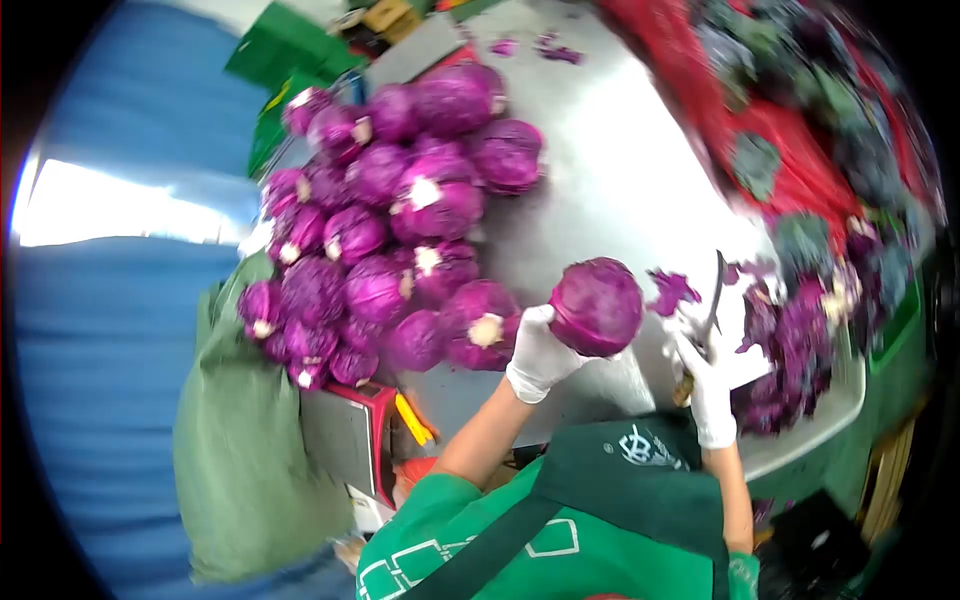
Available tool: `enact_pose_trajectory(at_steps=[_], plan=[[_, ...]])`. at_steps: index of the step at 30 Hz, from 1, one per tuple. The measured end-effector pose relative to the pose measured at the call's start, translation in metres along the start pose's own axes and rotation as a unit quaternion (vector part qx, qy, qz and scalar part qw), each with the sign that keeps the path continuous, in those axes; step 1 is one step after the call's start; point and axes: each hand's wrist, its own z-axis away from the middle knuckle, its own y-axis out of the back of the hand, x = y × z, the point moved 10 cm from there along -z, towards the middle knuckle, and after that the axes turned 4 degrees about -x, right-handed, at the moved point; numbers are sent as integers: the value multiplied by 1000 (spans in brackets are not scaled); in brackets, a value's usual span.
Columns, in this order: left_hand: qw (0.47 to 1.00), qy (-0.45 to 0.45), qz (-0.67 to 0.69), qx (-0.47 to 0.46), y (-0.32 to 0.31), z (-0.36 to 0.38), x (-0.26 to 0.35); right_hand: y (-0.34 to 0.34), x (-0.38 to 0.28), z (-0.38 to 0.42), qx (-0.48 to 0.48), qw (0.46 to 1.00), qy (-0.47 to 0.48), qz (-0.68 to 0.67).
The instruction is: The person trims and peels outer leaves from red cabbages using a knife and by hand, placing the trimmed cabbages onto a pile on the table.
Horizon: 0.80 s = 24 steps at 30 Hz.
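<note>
cabbage (597, 307), round with no clear long axis, sits in our left hand (545, 355), fingers gripping its near-left side; our right hand (710, 385), closed around a knife (719, 288) pointing away from us, is apart to its right

- Your left glove (542, 362) and right glove (708, 385) are white.
- Your held cabbage (597, 307) is deep purple with paler patches.
- Your knife (718, 285) shows a dark blade.
- Your apron (590, 470) is dark green with a white logo.
- Your shirt (620, 560) is brighter green, printed with white outlines.
- Your piled cabbages (378, 175) are purple to magenta, with cream-white stem ends.
- Your table (565, 205) is silver-grey.
- The plastic (660, 50) is red, the curtain (120, 350) blue, the sack (235, 450) dull green.
</note>
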Motion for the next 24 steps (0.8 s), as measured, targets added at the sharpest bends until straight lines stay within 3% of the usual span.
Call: enact_pose_trajectory(at_steps=[2,4,5,8,10,12,17,21,22,24], plan=[[959,-127,-246,63,-20,21,55,-1,3,-3,-3,1000,-5,18],[809,-212,-540,96,-63,51,108,10,25,-8,4,1000,-9,2],[695,-237,-664,137,-75,69,130,10,27,-9,0,1000,-19,15],[420,-336,-802,259,-113,118,186,14,32,-9,-5,997,-44,58],[300,-378,-822,303,-118,134,223,18,43,-11,-3,998,-43,46],[217,-352,-841,348,-99,136,269,15,49,-15,-16,998,-39,56],[207,-187,-857,433,-47,116,337,1,44,-19,-27,997,-51,53],[220,-229,-874,369,-48,107,339,10,40,-14,-9,997,-54,46],[231,-227,-874,363,-57,112,332,14,40,-13,-8,997,-57,51],[343,-230,-849,329,-52,125,342,25,42,-11,6,998,-55,32]])
